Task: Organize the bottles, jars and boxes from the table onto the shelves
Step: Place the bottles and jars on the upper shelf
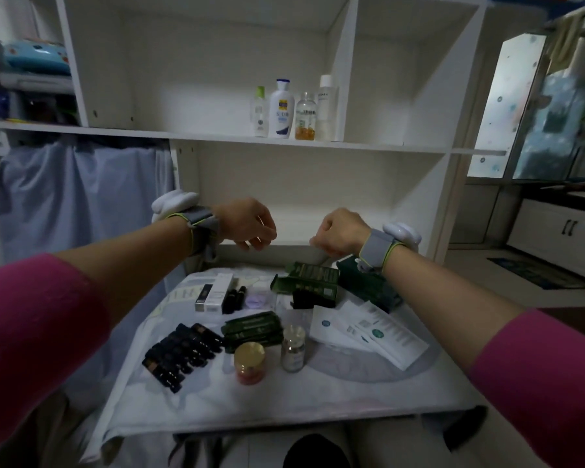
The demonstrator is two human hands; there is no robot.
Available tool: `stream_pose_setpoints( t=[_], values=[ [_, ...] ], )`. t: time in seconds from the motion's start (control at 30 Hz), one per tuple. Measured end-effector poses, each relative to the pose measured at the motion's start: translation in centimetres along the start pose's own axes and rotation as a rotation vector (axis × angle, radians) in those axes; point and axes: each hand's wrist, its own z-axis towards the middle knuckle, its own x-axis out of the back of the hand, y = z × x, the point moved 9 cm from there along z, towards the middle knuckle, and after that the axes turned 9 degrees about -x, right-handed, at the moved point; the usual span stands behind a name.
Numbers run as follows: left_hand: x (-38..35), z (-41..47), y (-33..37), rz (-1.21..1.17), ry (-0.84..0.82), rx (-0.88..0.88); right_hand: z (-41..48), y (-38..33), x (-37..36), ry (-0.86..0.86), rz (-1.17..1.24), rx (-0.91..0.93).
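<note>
Four bottles [286,111] already stand on the middle shelf [217,135], while green boxes [306,282], a gold-lidded jar [249,363], a glass vial [293,347] and dark tubes [179,352] lie on the cloth-covered table [318,396]. Above its far edge the left hand [247,224] hangs loosely curled and empty. The right hand [341,233] is curled into a fist with nothing visible in it.
</note>
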Motion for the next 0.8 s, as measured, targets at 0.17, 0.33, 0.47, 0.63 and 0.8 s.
stream_pose_setpoints(
  t=[0.17, 0.33, 0.47, 0.63, 0.8],
  values=[
    [-3.3, -2.0, -1.5, 0.071, -0.106, 0.025, -1.3, 2.1, -4.1, -0.134, -0.077, -0.005],
    [-6.7, -3.6, -3.4, 0.147, -0.194, 0.045, -3.5, 3.5, -8.7, -0.274, -0.095, 0.020],
    [-9.5, -4.5, -5.5, 0.225, -0.275, 0.083, -4.2, 4.4, -11.8, -0.316, -0.181, 0.033],
    [-12.1, -5.1, -7.0, 0.405, -0.337, 0.069, -4.3, 5.2, -14.1, -0.283, -0.306, 0.049],
    [-14.1, -5.3, -8.4, 0.471, -0.418, 0.066, -4.1, 6.0, -15.8, -0.312, -0.341, 0.023]
  ],
)
